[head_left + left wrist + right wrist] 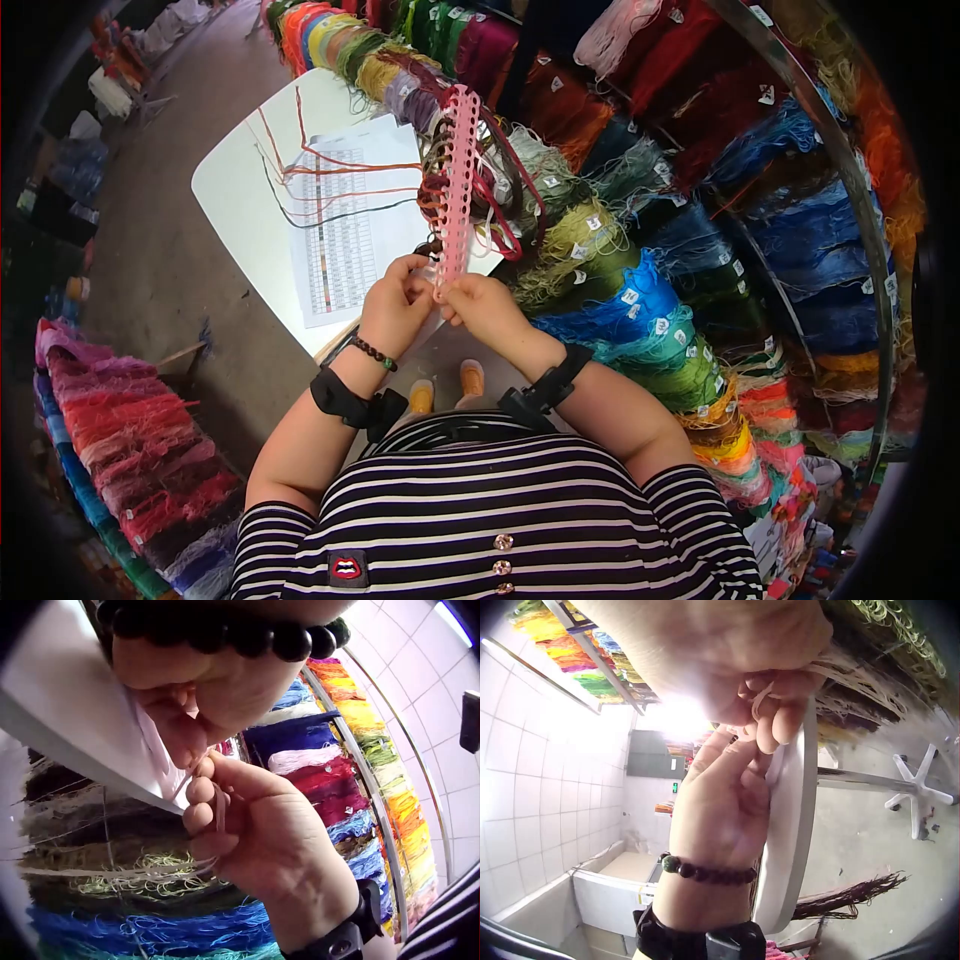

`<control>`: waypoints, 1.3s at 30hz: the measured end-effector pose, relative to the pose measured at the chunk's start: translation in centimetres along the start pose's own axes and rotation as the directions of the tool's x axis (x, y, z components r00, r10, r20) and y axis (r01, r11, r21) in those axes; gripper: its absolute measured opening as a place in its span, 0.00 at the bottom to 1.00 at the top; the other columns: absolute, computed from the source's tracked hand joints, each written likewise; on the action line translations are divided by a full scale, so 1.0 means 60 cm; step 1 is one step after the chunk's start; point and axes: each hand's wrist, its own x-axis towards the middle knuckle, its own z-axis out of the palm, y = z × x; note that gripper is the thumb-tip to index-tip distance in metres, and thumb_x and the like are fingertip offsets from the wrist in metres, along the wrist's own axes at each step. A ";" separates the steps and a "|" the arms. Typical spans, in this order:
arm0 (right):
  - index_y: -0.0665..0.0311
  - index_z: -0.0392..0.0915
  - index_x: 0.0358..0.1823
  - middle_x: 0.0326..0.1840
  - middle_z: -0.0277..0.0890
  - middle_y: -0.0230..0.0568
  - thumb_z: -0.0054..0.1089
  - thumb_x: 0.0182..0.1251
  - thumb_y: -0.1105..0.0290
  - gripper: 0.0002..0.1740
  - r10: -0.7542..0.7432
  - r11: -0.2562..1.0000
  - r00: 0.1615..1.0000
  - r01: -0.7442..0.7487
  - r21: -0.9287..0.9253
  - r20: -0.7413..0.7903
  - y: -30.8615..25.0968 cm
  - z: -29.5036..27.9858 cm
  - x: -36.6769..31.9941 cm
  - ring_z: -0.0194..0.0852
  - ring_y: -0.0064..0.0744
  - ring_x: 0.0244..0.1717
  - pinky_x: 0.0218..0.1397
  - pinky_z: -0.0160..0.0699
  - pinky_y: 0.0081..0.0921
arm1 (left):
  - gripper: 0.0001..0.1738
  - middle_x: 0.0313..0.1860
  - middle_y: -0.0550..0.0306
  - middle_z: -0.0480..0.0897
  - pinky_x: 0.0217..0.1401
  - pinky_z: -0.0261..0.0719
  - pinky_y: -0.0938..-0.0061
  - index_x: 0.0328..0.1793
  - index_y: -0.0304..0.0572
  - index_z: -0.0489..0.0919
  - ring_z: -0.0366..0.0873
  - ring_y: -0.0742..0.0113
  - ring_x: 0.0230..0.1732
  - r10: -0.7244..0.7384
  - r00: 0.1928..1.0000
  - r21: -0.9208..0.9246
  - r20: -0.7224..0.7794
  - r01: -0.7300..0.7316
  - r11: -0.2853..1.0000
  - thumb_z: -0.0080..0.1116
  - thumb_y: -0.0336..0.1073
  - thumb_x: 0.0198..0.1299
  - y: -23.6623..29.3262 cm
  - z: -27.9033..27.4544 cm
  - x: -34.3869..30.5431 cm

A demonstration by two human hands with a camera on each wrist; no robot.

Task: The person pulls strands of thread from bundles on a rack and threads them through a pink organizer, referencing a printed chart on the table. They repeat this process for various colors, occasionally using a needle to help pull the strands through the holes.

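A long pink strip with holes along both edges (458, 190) lies over the right side of the white table, with dark brown and red threads looped along its left edge. Both hands meet at its near end. My left hand (392, 308), wearing a beaded bracelet, pinches a pale pink thread there with thumb and fingertips. The right hand (490, 312) grips the same thread; in the left wrist view the pale pink thread (220, 808) runs through its curled fingers. In the right wrist view, the thread (762, 699) loops over a fingertip.
A printed chart (340, 230) lies on the white table (235, 175), with orange, red and dark thread ends (350, 168) spread across it. Racks of labelled colored thread skeins (630, 300) crowd the right side. Reddish skeins (140, 440) hang at lower left.
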 end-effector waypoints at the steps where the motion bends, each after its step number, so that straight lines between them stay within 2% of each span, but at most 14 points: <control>1: 0.68 0.77 0.41 0.28 0.80 0.38 0.56 0.69 0.64 0.13 -0.015 1.000 1.000 0.015 0.007 -0.006 0.000 0.001 0.002 0.77 0.23 0.26 0.31 0.75 0.20 | 0.21 0.33 0.60 0.84 0.34 0.78 0.81 0.60 0.35 0.71 0.80 0.75 0.30 0.028 0.999 0.127 -0.020 -0.025 0.992 0.59 0.23 0.59 0.006 -0.011 -0.003; 2: 0.68 0.75 0.42 0.29 0.80 0.37 0.56 0.70 0.64 0.12 -0.029 0.999 0.999 0.030 0.013 -0.013 0.001 0.000 0.004 0.75 0.21 0.27 0.31 0.75 0.18 | 0.21 0.34 0.60 0.84 0.35 0.78 0.81 0.60 0.36 0.71 0.80 0.75 0.32 0.059 0.998 0.252 -0.034 -0.049 0.966 0.59 0.24 0.59 0.008 -0.020 -0.004; 5: 0.66 0.70 0.44 0.29 0.79 0.38 0.55 0.71 0.65 0.11 -0.013 0.999 1.000 0.012 0.044 0.023 0.005 -0.004 0.007 0.74 0.22 0.26 0.30 0.74 0.18 | 0.20 0.37 0.62 0.85 0.41 0.78 0.82 0.60 0.38 0.71 0.82 0.75 0.38 -0.072 0.995 -0.415 0.068 0.094 0.905 0.59 0.27 0.61 0.015 -0.035 -0.001; 6: 0.66 0.69 0.45 0.29 0.78 0.38 0.54 0.71 0.66 0.11 -0.004 1.000 1.000 0.003 0.029 0.028 0.005 -0.004 0.007 0.74 0.22 0.26 0.30 0.74 0.18 | 0.21 0.40 0.61 0.85 0.43 0.76 0.83 0.61 0.39 0.69 0.81 0.75 0.42 -0.219 0.964 -0.455 0.151 0.265 0.850 0.59 0.29 0.63 0.025 -0.043 -0.007; 9: 0.67 0.68 0.48 0.29 0.79 0.39 0.52 0.71 0.70 0.10 0.004 1.000 0.999 -0.004 0.019 0.040 0.007 -0.008 0.008 0.75 0.23 0.26 0.30 0.74 0.19 | 0.20 0.41 0.61 0.85 0.41 0.75 0.85 0.62 0.41 0.69 0.81 0.78 0.42 -0.205 0.959 -0.681 0.195 0.283 0.675 0.59 0.28 0.64 0.036 -0.028 -0.007; 15: 0.65 0.68 0.47 0.31 0.79 0.39 0.51 0.72 0.71 0.07 -0.005 0.999 0.998 0.001 0.051 0.063 0.011 -0.015 0.010 0.73 0.23 0.27 0.32 0.73 0.19 | 0.21 0.44 0.54 0.85 0.47 0.77 0.79 0.62 0.38 0.68 0.82 0.71 0.44 -0.076 0.981 -0.694 0.178 0.179 0.698 0.58 0.28 0.65 0.015 -0.029 -0.003; 24: 0.66 0.70 0.44 0.30 0.78 0.38 0.51 0.71 0.72 0.06 0.002 0.998 0.998 -0.006 0.070 0.059 0.018 -0.016 0.017 0.72 0.22 0.26 0.31 0.71 0.18 | 0.22 0.47 0.53 0.85 0.45 0.79 0.80 0.64 0.39 0.69 0.83 0.70 0.48 -0.047 0.960 -0.777 0.275 0.250 0.577 0.57 0.24 0.64 0.029 -0.037 0.003; 28: 0.64 0.72 0.45 0.31 0.79 0.36 0.51 0.68 0.72 0.07 0.097 0.949 0.988 -0.129 0.288 0.123 -0.005 -0.029 0.012 0.73 0.22 0.28 0.26 0.64 0.16 | 0.30 0.49 0.51 0.83 0.31 0.79 0.83 0.72 0.35 0.62 0.84 0.69 0.41 -0.109 0.963 -0.535 0.247 0.229 0.813 0.48 0.19 0.61 0.015 -0.010 0.004; 30: 0.62 0.74 0.46 0.32 0.79 0.35 0.52 0.67 0.69 0.09 0.127 0.900 0.980 -0.179 0.398 0.152 -0.007 -0.036 0.008 0.72 0.21 0.29 0.23 0.55 0.13 | 0.34 0.38 0.59 0.80 0.33 0.75 0.82 0.72 0.35 0.64 0.78 0.76 0.35 -0.010 0.964 -0.334 0.266 0.101 0.937 0.55 0.21 0.57 -0.001 -0.002 0.001; 31: 0.63 0.74 0.47 0.33 0.79 0.35 0.55 0.66 0.68 0.10 0.110 0.879 0.977 -0.182 0.441 0.185 -0.010 -0.042 0.006 0.73 0.22 0.29 0.24 0.60 0.14 | 0.35 0.34 0.62 0.78 0.33 0.74 0.81 0.71 0.35 0.64 0.75 0.78 0.32 0.055 0.958 -0.203 0.281 0.003 0.979 0.58 0.22 0.55 -0.012 -0.001 -0.001; 33: 0.64 0.74 0.45 0.29 0.78 0.34 0.60 0.65 0.69 0.11 0.018 0.946 0.999 -0.029 0.322 0.037 -0.009 -0.042 0.004 0.73 0.22 0.26 0.24 0.63 0.16 | 0.36 0.29 0.67 0.72 0.33 0.72 0.82 0.69 0.34 0.66 0.70 0.79 0.29 0.032 0.957 -0.179 0.290 0.021 0.984 0.63 0.23 0.52 -0.008 -0.005 0.000; 35: 0.66 0.73 0.43 0.24 0.76 0.31 0.64 0.63 0.68 0.13 -0.151 0.978 0.963 0.112 -0.179 -0.221 -0.011 -0.050 0.005 0.73 0.21 0.23 0.24 0.66 0.17 | 0.34 0.30 0.68 0.72 0.39 0.73 0.83 0.70 0.35 0.65 0.69 0.82 0.32 -0.020 0.956 -0.300 0.294 0.112 0.948 0.60 0.20 0.55 -0.002 -0.011 -0.002; 36: 0.67 0.74 0.40 0.20 0.74 0.29 0.66 0.62 0.66 0.13 -0.313 0.934 0.908 0.240 -0.266 -0.278 -0.013 -0.046 0.008 0.70 0.19 0.20 0.23 0.65 0.18 | 0.34 0.29 0.69 0.71 0.39 0.73 0.83 0.70 0.36 0.65 0.69 0.82 0.32 -0.032 0.951 -0.421 0.307 0.166 0.892 0.60 0.20 0.55 0.004 -0.011 -0.006; 39: 0.66 0.75 0.34 0.20 0.72 0.28 0.66 0.63 0.66 0.12 -0.095 0.993 0.994 0.090 -0.081 -0.049 0.002 -0.049 0.029 0.67 0.17 0.19 0.22 0.63 0.19 | 0.32 0.28 0.69 0.70 0.40 0.73 0.83 0.69 0.36 0.67 0.69 0.82 0.31 -0.011 0.955 -0.524 0.298 0.173 0.834 0.59 0.20 0.55 0.032 -0.013 -0.019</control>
